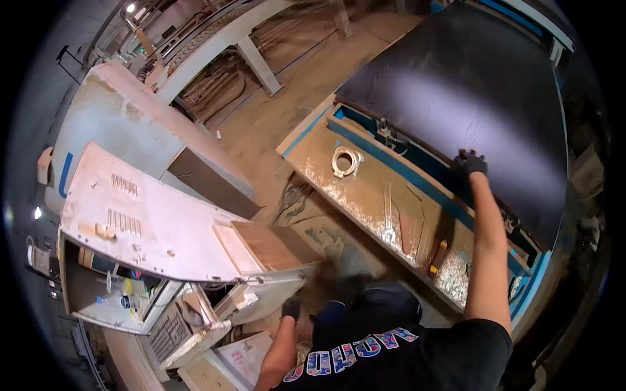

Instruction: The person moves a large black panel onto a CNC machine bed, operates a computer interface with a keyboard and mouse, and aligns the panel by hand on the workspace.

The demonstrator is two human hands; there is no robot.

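Observation:
My right hand (471, 163), in a black glove, rests with fingers apart at the near edge of a large black sheet (450, 72) on a machine table. My left hand (291, 307), also gloved, is low beside the grey cabinet (261, 303); its fingers are too dark and small to make out. On the wooden ledge (313, 144) left of the right arm lie a round metal ring (344, 161), a wrench (388, 231), a reddish-brown strip (405, 234) and a yellow-and-black knife-like tool (438, 257). A blue-edged slot (417, 153) runs between ledge and sheet.
A white slanted cabinet top (150, 215) stands to the left, with wooden boards (277, 244) on it. Below it, an open compartment (85, 280) holds bottles and small items. A metal frame (254, 65) stands farther back on the dusty floor (261, 140).

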